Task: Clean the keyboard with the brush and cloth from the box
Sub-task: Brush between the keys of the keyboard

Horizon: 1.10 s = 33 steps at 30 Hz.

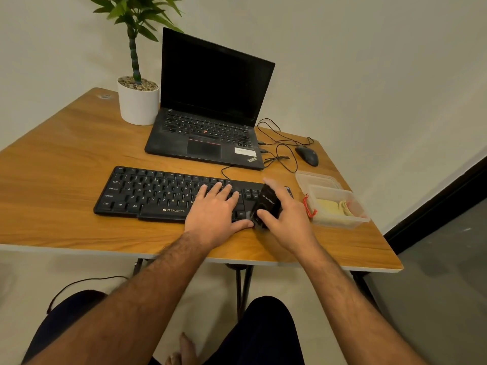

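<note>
Keyboard (168,192): black, lying on the wooden table (66,159) with its long axis running left to right across the person's front; this is the landmark for all places below.
Left hand (214,210): laid flat on the right-centre keys of the keyboard, fingers straight and slightly spread, thumb along the front edge; it appears to steady the board.
Right hand (286,219): over the keyboard's right end, fingers and thumb curled around the brush (266,205).
Brush: a black block-shaped body with pale lettering, tilted, its lower end at the keys near the front right corner of the keyboard; the bristles are blurred.
Governing relation: the uncleaned key rows stretch leftward from the brush along the keyboard's long axis, so the sweep would likely run right to left; the right hand is the nearer and already holds the tool.
Box (340,206): clear plastic, just right of the keyboard's right end, open, its lid (316,177) lying partly under its far side.
Box contents: a pale yellow cloth (332,206), folded; a red cord hangs at the near-left wall.
Stage: brushing under way, judged; cloth not yet taken out.
</note>
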Each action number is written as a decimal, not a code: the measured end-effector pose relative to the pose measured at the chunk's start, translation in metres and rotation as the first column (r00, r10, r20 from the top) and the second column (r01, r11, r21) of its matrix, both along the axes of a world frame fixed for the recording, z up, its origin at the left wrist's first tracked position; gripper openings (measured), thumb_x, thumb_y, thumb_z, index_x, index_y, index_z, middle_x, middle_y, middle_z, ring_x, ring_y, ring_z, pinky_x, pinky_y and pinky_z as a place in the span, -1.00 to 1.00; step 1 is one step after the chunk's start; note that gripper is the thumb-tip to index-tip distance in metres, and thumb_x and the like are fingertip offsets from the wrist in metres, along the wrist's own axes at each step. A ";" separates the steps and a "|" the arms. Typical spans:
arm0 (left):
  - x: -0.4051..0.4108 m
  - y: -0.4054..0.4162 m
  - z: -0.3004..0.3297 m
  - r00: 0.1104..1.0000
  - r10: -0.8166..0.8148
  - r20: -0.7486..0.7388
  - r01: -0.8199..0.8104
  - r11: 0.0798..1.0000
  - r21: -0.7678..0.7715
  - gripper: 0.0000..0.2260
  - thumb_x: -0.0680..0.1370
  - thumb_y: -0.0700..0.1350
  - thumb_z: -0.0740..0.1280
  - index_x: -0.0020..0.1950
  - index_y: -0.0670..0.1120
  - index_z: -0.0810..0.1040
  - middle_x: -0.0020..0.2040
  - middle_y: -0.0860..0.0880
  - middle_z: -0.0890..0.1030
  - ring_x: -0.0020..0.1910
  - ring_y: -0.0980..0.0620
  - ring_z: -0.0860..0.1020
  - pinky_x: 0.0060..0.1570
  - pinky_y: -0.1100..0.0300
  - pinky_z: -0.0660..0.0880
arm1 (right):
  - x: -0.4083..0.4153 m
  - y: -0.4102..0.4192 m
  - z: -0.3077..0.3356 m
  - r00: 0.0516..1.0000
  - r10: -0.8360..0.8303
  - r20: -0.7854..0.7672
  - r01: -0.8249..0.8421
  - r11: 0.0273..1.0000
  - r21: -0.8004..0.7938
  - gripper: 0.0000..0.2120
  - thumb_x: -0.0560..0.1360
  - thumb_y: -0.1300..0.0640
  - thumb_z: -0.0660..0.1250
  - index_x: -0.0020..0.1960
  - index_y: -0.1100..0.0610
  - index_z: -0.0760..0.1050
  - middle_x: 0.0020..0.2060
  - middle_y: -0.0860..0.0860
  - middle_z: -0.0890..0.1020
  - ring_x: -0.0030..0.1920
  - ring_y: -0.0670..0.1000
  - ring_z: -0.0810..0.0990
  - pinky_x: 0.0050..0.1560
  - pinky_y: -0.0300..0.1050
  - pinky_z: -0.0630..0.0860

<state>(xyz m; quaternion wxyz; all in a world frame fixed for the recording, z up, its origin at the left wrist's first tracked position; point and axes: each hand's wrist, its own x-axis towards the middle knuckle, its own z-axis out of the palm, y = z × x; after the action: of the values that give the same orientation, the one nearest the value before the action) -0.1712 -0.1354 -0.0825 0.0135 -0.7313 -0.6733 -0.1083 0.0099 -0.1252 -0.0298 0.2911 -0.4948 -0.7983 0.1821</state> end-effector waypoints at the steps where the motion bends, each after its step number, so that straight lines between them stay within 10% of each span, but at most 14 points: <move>1: 0.000 0.000 0.000 1.000 0.000 0.001 0.000 1.000 0.000 -0.19 0.51 0.50 0.00 0.61 0.02 0.17 0.62 -0.04 0.15 0.61 -0.06 0.05 0.57 -0.13 -0.06 | 0.007 0.000 0.002 0.999 0.016 0.034 -0.015 1.000 -0.026 -0.33 0.47 0.17 0.44 0.44 -0.26 0.27 0.27 -0.08 0.55 0.23 -0.06 0.55 0.20 -0.04 0.58; 9: 0.001 0.000 0.001 1.000 0.006 0.010 -0.006 1.000 -0.027 -0.19 0.51 0.50 0.00 0.62 0.04 0.13 0.63 -0.03 0.11 0.61 -0.05 0.00 0.58 -0.12 -0.09 | 0.012 0.019 0.024 0.949 -0.160 -0.272 0.161 0.987 -0.019 -0.32 0.48 0.24 0.45 0.49 -0.14 0.30 0.13 -0.19 0.52 0.07 -0.22 0.56 0.02 -0.23 0.62; 33: 0.001 -0.001 0.001 1.000 0.023 -0.012 -0.023 1.000 -0.018 -0.18 0.50 0.51 -0.03 0.62 0.04 0.15 0.63 -0.01 0.14 0.61 -0.03 0.03 0.58 -0.09 -0.09 | 0.021 0.008 -0.001 0.994 -0.042 -0.098 0.045 0.998 0.032 -0.36 0.48 0.20 0.44 0.46 -0.18 0.31 0.24 -0.18 0.51 0.22 -0.16 0.50 0.24 -0.04 0.55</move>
<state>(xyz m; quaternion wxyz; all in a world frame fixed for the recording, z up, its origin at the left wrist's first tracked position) -0.1699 -0.1365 -0.0811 0.0121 -0.7241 -0.6826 -0.0979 0.0304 -0.1170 -0.0308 0.3419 -0.4977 -0.7752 0.1859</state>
